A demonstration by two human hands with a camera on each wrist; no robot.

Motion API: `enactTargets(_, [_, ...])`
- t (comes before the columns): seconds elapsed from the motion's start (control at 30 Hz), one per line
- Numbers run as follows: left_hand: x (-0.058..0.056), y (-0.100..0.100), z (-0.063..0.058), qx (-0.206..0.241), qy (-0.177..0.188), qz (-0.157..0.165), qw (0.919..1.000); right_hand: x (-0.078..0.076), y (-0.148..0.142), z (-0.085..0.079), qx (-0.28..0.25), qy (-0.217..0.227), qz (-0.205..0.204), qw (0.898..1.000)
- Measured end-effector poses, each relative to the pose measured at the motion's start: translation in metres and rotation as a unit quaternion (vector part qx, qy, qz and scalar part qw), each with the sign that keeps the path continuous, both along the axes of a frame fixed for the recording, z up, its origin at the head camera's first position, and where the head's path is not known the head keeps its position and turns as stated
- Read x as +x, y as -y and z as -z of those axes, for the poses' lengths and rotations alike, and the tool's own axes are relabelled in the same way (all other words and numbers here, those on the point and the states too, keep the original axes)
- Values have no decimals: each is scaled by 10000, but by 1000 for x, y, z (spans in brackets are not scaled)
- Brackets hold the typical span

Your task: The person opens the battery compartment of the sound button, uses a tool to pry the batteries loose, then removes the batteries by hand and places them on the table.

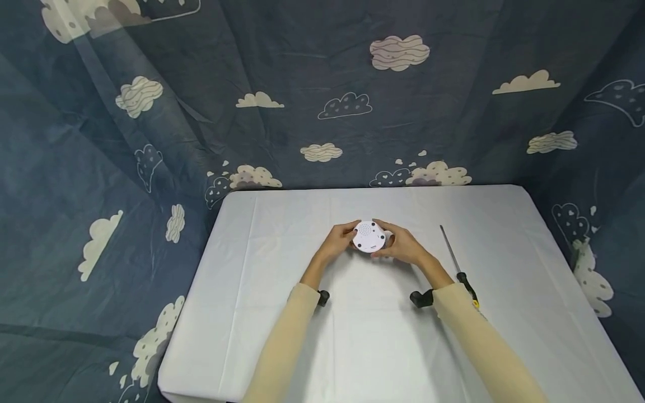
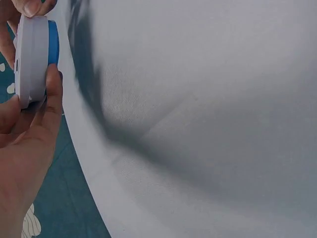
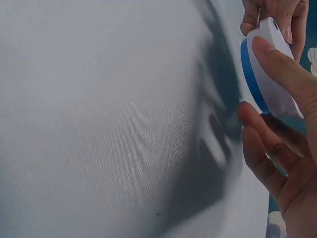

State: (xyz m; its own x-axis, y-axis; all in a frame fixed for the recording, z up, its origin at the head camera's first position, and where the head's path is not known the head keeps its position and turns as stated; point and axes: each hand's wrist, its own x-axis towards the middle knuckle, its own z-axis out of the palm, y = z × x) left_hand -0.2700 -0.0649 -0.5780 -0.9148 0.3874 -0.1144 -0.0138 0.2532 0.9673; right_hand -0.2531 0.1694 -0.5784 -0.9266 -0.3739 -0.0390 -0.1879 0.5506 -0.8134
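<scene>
A round white device [image 1: 369, 237] is held up between both hands above the table. The face turned to the head camera has a patch of small holes and several dark round spots. Blue shows on its opposite side in the left wrist view, beyond the white rim [image 2: 34, 64]. My left hand [image 1: 337, 240] grips the left edge between thumb and fingers. At the right edge, my right hand [image 1: 402, 244] holds it, fingers at the top and thumb at the bottom. In the right wrist view the thumb [image 3: 277, 62] lies along the white rim.
Right of the right hand, a screwdriver [image 1: 459, 274] with a black and yellow handle lies on the white-covered table [image 1: 373, 330], partly hidden by the right sleeve. Dark blue cloud-patterned cloth [image 1: 302, 67] hangs behind and at the sides. Black wrist cameras [image 1: 422, 299] stick out near the cuffs.
</scene>
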Motion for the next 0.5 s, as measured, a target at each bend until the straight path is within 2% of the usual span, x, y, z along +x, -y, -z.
enactTargets(0.1, [0,0,-1,25,-43,-149,9999,1,2,2,-3,-61,205,9998])
enactTargets(0.2, [0,-2,2,213,-58,-363,9991,2,4,6,106,-368,643,9972])
enactTargets(0.3, [1,-4,7,378,-81,-408,9984,4,6,10,284,-616,959,9931])
enactTargets(0.5, [7,-7,13,377,-138,-558,9976,8,7,12,698,-777,873,9907])
